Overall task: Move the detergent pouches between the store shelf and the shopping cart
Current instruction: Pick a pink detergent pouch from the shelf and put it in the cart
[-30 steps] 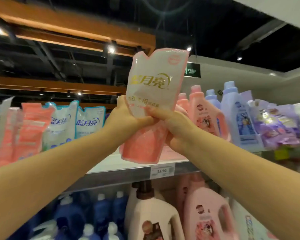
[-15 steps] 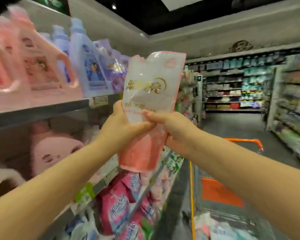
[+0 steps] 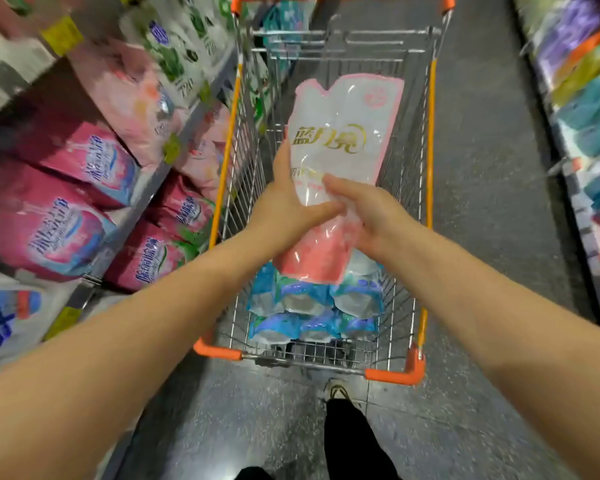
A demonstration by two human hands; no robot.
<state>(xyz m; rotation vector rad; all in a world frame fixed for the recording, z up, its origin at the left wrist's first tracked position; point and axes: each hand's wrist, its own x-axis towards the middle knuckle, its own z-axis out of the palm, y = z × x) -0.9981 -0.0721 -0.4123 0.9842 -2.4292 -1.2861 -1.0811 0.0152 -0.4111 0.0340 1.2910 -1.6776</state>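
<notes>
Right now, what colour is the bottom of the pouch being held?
Pink; the detergent pouch shows best in the head view.

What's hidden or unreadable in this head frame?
All head view:
- The blue pouches in the cart: partly covered by the pink pouch, so the count is unclear.
- The left hand: its fingers are hidden behind the pink pouch.
- The shelf goods on the right: motion blur, labels unreadable.
- Small print on the pink pouch: blurred.
</notes>
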